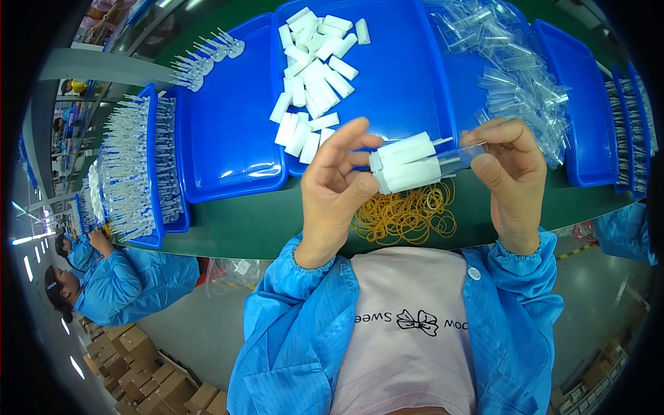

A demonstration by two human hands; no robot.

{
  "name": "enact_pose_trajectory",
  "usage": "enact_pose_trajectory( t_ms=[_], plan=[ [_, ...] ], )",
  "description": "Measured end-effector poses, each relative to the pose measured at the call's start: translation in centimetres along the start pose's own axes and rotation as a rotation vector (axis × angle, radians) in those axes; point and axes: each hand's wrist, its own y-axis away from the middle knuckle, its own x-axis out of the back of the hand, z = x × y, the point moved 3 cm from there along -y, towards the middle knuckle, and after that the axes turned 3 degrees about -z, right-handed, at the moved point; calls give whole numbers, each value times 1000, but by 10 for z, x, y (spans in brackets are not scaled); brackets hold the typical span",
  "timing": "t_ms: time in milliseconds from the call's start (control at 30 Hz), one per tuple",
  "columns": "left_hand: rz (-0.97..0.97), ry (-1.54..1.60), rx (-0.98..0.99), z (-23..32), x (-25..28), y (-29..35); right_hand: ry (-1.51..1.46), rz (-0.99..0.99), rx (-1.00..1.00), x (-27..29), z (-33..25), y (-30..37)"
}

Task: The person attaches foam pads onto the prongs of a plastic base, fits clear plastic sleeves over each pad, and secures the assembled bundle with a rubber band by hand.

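Now my left hand [333, 185] is gripping the white bundle [409, 163] near the yellow rubber bands [401, 220], my right hand [513, 169] is pinching the clear plastic piece [467, 155] at the bundle's other end; I'm apparently fitting them together, the next move probably needing straight alignment.

1 held bundle [408, 173], 1 heap of rubber bands [403, 216], 1 white block pile [321, 86], 1 clear sleeve pile [523, 93].

Green tabletop [242, 225], blue trays [232, 138] side by side, loose yellow rubber bands [401, 218]
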Motion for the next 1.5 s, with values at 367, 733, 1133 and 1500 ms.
enact_pose_trajectory(
  t_ms=[367, 733, 1133, 1500],
  plan=[
    [-42, -102, -186, -1, -4, 8, -133, 106, -42, -1, 18, 17],
    [-65, 13, -259, -2, -16, 15, -65, 83, 200, -20, 5, 17],
    [-117, 92, -241, -2, -21, 13, 21, 74, 260, -21, 2, 20],
    [127, 108, -40, 4, 6, 14, 1380, 54, 425, 51, -5, -63]
  ],
)
